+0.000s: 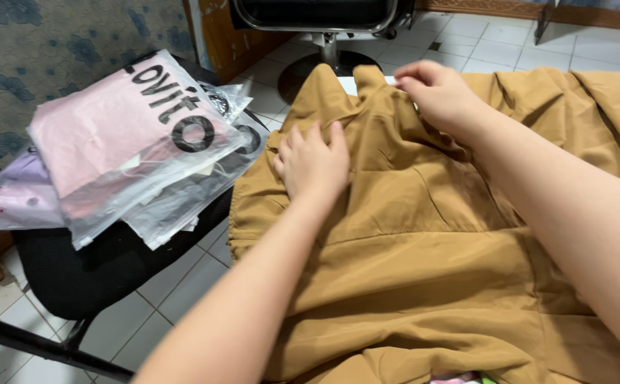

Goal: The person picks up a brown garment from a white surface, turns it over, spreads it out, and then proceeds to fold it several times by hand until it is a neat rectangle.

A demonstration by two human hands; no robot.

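Fingers (317, 139) of the left hand (311, 165) lie spread flat on the brown garment (424, 249), while the right hand (438, 92) pinches its upper edge. The garment lies spread before the person, beside a black chair (89, 274) stacked with bagged clothes (125, 135).
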